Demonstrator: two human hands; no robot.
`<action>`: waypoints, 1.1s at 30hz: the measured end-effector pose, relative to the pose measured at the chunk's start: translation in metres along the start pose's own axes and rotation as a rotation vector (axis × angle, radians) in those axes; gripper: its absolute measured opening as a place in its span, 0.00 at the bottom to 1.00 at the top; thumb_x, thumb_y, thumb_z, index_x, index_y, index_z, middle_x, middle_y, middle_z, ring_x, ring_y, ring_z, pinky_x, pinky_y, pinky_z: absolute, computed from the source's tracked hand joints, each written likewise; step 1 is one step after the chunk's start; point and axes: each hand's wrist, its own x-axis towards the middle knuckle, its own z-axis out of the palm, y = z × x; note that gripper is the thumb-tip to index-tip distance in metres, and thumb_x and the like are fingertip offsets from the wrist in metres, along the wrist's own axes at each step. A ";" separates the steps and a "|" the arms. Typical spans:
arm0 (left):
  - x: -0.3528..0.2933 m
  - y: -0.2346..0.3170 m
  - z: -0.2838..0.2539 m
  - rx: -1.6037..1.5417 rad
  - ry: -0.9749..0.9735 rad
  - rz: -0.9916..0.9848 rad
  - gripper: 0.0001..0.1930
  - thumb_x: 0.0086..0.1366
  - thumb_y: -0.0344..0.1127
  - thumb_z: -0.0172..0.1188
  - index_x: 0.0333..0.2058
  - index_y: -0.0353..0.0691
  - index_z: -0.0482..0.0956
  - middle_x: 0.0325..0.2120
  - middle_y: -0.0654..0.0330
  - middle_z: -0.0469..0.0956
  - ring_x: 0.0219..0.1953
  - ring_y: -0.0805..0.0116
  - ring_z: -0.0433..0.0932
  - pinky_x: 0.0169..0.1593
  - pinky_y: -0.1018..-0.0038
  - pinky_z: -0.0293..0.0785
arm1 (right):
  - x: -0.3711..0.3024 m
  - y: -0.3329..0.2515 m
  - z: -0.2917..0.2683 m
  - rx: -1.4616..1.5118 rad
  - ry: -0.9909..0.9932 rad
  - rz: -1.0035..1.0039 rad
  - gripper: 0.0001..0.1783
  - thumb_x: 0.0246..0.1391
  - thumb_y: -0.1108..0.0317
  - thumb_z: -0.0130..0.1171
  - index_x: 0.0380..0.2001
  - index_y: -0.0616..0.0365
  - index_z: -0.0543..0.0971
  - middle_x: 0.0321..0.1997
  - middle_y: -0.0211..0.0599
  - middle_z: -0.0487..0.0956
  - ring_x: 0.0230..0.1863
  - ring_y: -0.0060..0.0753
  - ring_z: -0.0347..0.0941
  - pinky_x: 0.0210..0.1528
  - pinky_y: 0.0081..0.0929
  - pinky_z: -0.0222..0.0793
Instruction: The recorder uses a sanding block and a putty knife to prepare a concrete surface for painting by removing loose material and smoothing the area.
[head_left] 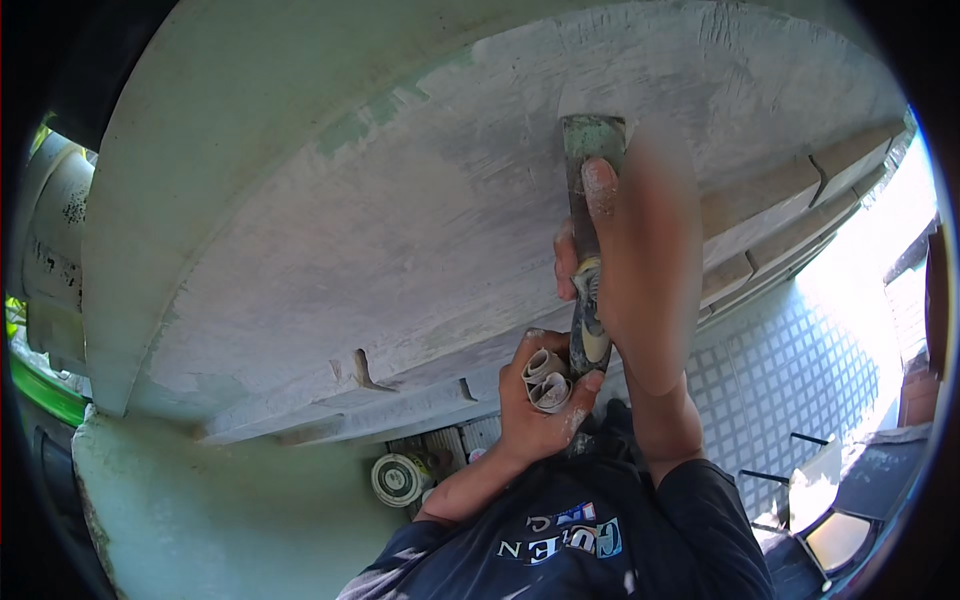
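Observation:
In my right hand (640, 265) is a putty knife (588, 318), held by its dark, worn handle with the thumb stretched along the metal. Its wide, stained blade lies against a whitish, patchy plastered surface (430, 210) above me. Part of this hand is blurred. My left hand (535, 415), closed just below, grips pale rolled-up sheets (547, 382) that look like sandpaper. The butt of the knife handle sits between that hand's thumb and fingers, seemingly touching them. White dust marks the fingers of both hands.
Pale green wall (240, 500) borders the plaster at left. Slotted ledges (770, 220) run along its lower edge. Below are a round tub (398, 480), a chair (838, 540) at lower right and a tiled floor (800, 360). A pale pipe (55, 240) stands at far left.

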 end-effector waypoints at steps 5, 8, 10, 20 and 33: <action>0.006 0.005 0.010 -0.111 0.086 0.028 0.15 0.59 0.28 0.68 0.40 0.33 0.72 0.24 0.63 0.77 0.25 0.81 0.72 0.31 0.81 0.68 | 0.006 -0.005 0.001 0.036 -0.018 -0.012 0.11 0.71 0.65 0.49 0.41 0.63 0.74 0.20 0.28 0.71 0.15 0.18 0.68 0.16 0.19 0.63; 0.003 0.003 0.006 -0.115 0.064 0.014 0.15 0.58 0.28 0.69 0.40 0.34 0.72 0.24 0.63 0.77 0.25 0.80 0.71 0.32 0.81 0.68 | 0.001 -0.002 0.002 0.023 0.017 -0.001 0.11 0.71 0.65 0.50 0.41 0.63 0.74 0.20 0.29 0.72 0.15 0.19 0.68 0.16 0.19 0.63; 0.000 -0.001 0.006 -0.132 0.076 0.000 0.16 0.58 0.29 0.70 0.40 0.33 0.72 0.24 0.62 0.78 0.25 0.80 0.72 0.32 0.80 0.68 | -0.001 0.000 -0.001 0.022 -0.002 0.017 0.12 0.71 0.65 0.49 0.42 0.64 0.74 0.20 0.29 0.72 0.15 0.19 0.69 0.16 0.19 0.63; 0.004 -0.002 0.001 -0.129 0.033 -0.039 0.17 0.57 0.30 0.70 0.41 0.33 0.72 0.24 0.61 0.78 0.26 0.79 0.73 0.33 0.79 0.70 | 0.001 0.003 -0.001 -0.015 0.012 -0.022 0.12 0.71 0.65 0.49 0.43 0.65 0.74 0.20 0.29 0.72 0.14 0.20 0.69 0.15 0.19 0.62; 0.009 0.007 0.000 -0.125 0.004 0.001 0.17 0.57 0.28 0.70 0.41 0.34 0.72 0.24 0.62 0.79 0.25 0.80 0.74 0.33 0.81 0.70 | 0.003 0.000 0.002 -0.001 0.034 -0.058 0.13 0.71 0.64 0.50 0.39 0.65 0.74 0.19 0.29 0.71 0.13 0.20 0.69 0.14 0.19 0.61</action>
